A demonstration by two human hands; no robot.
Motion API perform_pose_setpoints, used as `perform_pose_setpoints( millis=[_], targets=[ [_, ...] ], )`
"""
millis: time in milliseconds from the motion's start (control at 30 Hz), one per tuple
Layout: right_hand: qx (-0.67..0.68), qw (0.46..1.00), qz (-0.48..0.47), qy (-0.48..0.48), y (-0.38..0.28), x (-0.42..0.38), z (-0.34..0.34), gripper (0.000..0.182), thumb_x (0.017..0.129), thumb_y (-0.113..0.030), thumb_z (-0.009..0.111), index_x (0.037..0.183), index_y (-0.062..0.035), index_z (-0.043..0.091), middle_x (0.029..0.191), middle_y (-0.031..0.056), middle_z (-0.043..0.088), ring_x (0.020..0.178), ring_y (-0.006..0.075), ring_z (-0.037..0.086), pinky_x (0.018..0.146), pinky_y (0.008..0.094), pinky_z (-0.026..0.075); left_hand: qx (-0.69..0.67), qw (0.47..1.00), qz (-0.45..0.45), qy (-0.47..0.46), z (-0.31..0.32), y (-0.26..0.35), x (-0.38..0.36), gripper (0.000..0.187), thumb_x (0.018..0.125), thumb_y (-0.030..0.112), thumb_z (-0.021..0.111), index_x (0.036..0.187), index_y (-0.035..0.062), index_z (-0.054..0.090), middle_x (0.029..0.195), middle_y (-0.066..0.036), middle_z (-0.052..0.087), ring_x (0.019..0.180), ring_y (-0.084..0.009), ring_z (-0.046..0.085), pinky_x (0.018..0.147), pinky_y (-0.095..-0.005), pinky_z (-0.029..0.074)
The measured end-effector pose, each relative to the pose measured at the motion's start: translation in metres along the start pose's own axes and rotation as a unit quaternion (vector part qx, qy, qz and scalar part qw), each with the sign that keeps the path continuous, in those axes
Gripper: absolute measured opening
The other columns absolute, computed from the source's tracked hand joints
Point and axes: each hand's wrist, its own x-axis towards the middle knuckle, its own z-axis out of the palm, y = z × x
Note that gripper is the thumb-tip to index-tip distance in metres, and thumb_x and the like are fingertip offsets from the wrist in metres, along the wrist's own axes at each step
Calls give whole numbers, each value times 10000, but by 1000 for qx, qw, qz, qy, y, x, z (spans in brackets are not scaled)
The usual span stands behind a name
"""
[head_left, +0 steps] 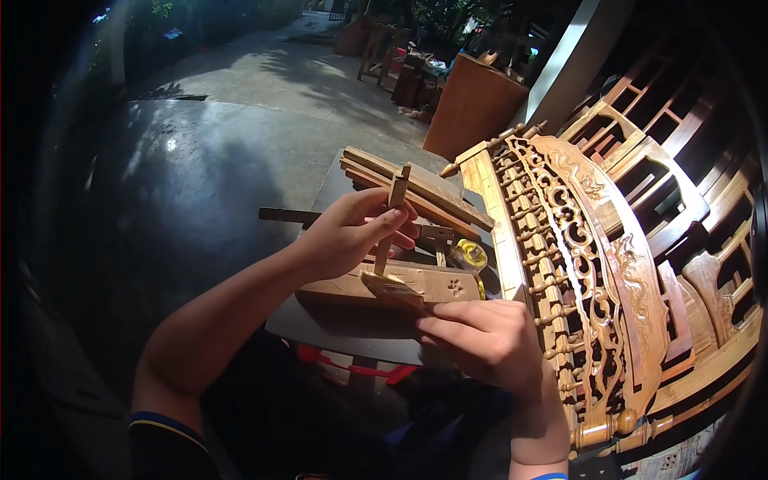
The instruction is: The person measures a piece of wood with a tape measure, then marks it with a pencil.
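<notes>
My left hand (pixel 360 228) is closed around a thin wooden stick (pixel 398 192), held nearly upright with its lower end by a small pointed wood piece (pixel 392 290). My right hand (pixel 488 332) pinches the right end of that small piece, low over a light wooden block (pixel 336 290). Dark marks show on the block's right part. Behind my left hand lies a stack of wooden strips (pixel 432 188). A yellow roll (pixel 472 254) sits right of the block's far side.
The grey work table (pixel 320 324) has a red part (pixel 352 369) below its near edge. Carved, varnished wooden furniture (pixel 632 264) fills the right side. Farther back stand a brown wooden panel (pixel 480 104), a post (pixel 572 60) and a cluttered bench.
</notes>
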Motion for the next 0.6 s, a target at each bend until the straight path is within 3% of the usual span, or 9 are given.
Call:
perform_pose_setpoints(
  millis=[100, 200, 300, 400, 467, 500, 533, 567, 600],
  targets=[
    [-48, 990, 10, 132, -9, 2, -18, 282, 830, -136, 909, 1098, -130, 823, 1025, 98, 802, 745, 229, 768, 595, 321, 582, 0, 1000, 16, 0, -3, -8, 2, 402, 1148, 391, 566, 1302, 25, 634, 1235, -85, 686, 1190, -225, 726, 949, -413, 638],
    [-31, 988, 19, 149, -7, 2, -16, 268, 836, -136, 909, 1090, -124, 825, 1022, 100, 800, 759, 235, 774, 599, 321, 582, 44, 998, -37, 4, 2, 10, -2, 444, 1154, 426, 536, 1288, 16, 638, 1210, -95, 689, 1175, -215, 725, 944, -406, 641],
    [-36, 997, 25, 57, -9, 1, -16, 245, 848, -126, 897, 1081, -101, 827, 1009, 111, 801, 788, 252, 788, 633, 327, 602, 41, 997, -59, -9, -3, 6, -2, 469, 1159, 446, 510, 1262, 10, 648, 1180, -96, 693, 1142, -187, 724, 934, -398, 645],
    [-32, 988, 36, 150, -8, 0, -27, 246, 851, -124, 894, 1085, -88, 826, 1001, 119, 803, 804, 261, 794, 653, 334, 614, 35, 996, -74, 23, 6, 8, -5, 441, 1172, 412, 493, 1267, 9, 649, 1144, -96, 700, 1088, -169, 724, 905, -349, 623],
    [-48, 971, 57, 228, -7, -4, -30, 266, 843, -123, 898, 1093, -72, 823, 1023, 130, 805, 819, 272, 798, 665, 340, 624, 91, 992, -84, -14, 9, 15, -4, 379, 1159, 341, 543, 1289, -2, 638, 1118, -99, 706, 1050, -177, 723, 898, -341, 601],
    [-32, 979, 45, 197, -8, -3, -28, 260, 847, -118, 895, 1090, -65, 822, 1025, 133, 805, 825, 272, 800, 669, 337, 627, 120, 988, -89, -30, 9, 17, -5, 353, 1153, 306, 568, 1300, -8, 632, 1105, -101, 709, 1031, -181, 722, 894, -337, 590],
    [-15, 985, 31, 167, -8, 0, -27, 255, 850, -112, 893, 1088, -57, 821, 1028, 136, 804, 831, 272, 802, 673, 335, 630, 221, 975, -12, -21, 8, 13, -5, 324, 1135, 255, 589, 1304, -19, 628, 1093, -104, 712, 1012, -191, 723, 886, -342, 581],
    [22, 996, 48, 79, -13, 0, -32, 247, 857, -91, 884, 1090, -44, 818, 1021, 142, 802, 852, 285, 805, 693, 345, 641, 319, 945, 67, -14, 7, 4, -4, 301, 1118, 205, 611, 1308, -29, 623, 1081, -108, 715, 994, -200, 724, 878, -347, 571],
    [9, 992, 51, 115, -11, -1, -31, 242, 862, -85, 879, 1093, -43, 817, 1023, 142, 802, 853, 286, 805, 696, 347, 642, 411, 900, 145, -7, 9, 2, -4, 287, 1101, 154, 632, 1312, -39, 618, 1069, -112, 718, 976, -209, 725, 870, -353, 562]
  ],
)
